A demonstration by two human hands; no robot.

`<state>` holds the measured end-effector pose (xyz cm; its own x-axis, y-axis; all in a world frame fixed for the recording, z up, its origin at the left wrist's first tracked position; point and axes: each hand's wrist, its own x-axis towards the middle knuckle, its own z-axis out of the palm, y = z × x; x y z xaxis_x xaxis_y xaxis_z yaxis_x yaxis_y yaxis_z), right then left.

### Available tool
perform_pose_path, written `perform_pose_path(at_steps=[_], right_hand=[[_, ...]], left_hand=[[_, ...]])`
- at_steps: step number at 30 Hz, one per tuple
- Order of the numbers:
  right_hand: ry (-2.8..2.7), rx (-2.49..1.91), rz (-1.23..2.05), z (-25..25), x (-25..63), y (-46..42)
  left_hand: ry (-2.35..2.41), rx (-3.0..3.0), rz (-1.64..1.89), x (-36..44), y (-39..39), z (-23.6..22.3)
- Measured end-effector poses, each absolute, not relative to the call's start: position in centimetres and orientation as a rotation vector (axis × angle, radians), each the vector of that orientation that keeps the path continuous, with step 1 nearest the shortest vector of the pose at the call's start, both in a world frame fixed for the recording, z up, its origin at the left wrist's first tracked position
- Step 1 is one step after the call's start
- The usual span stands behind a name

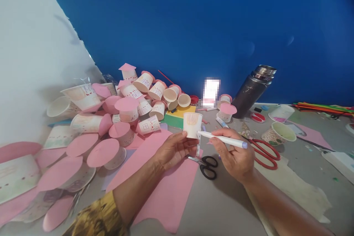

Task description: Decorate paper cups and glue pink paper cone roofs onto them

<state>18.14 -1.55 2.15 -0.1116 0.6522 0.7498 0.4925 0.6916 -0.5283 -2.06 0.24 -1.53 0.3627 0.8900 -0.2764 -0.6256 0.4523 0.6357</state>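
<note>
Left hand (173,150) has a paper cup (193,125) pinched upright beyond the black scissors (208,171), right hand (236,156) is gripping a white marker (223,139), tip at the cup. Pink paper (166,199) sits left of the scissors.

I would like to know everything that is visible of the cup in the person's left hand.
The cup looks like white paper, wider at its top than its base, and is held nearly upright before a yellow sheet. The left hand grips its lower part. A pale orange drawing sits below the rim. A white pen's tip is at its lower right; contact is unclear.
</note>
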Motion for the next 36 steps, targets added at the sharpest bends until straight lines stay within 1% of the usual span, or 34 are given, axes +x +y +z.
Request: perform_pose_path(at_steps=[9,36], right_hand=[[-1.787,-0.897,0.081,2.55,18.13,-1.37],[-1.812,-0.886,0.058,2.49,18.19,-1.19]], left_hand=[[0.639,0.467,0.983,-2.0,0.2,-1.92],[0.645,0.508,0.958,-1.94,0.05,-1.96]])
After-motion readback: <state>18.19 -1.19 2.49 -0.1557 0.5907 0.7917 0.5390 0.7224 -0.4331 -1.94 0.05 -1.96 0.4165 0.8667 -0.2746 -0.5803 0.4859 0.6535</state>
